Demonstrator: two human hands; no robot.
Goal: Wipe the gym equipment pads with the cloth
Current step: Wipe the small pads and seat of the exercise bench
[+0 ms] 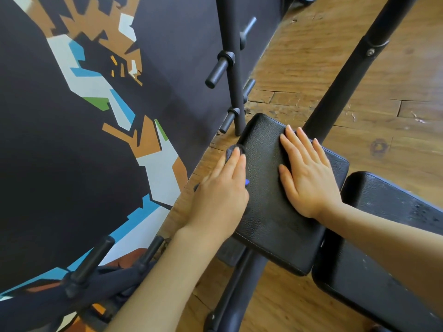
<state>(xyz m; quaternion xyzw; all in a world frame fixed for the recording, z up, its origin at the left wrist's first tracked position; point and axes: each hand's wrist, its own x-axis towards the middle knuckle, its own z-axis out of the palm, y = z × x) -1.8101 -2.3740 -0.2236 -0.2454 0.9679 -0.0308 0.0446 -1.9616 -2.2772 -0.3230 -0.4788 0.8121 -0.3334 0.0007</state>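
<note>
Already at work, judging by hand placement. Seen largest first: dark wall mural [72, 140] on the left, wood floor [311, 68] beyond, black frame posts [335, 92] w/ pegs.

Then bench, two black padded parts: front pad [275, 200], rectangular, long axis running from near-right up toward far-left of view; second pad [383, 248] just beside it on the right, touching or nearly so, cannot tell which.

Then hands. Right hand [309, 178] laid flat on front pad's right half, grip spread open, fingers pointing away, holding nothing, prob. bracing. Left hand [223, 195] pressed flat on pad's left edge, grip flattened over the cloth [233, 149] rather than pinching it.

Smallest: cloth itself, dark grey, mostly hidden under left palm; only a rounded bit poking out past fingertips at pad's far-left edge, plus a small blue tag or corner near the thumb side.

Key relation: unwiped pad surface lay to the right of the cloth hand, twd the bracing hand. Left hand nearer the cloth, so prob. the wiping one; stroke likely along long axis or across twd centre.
</note>
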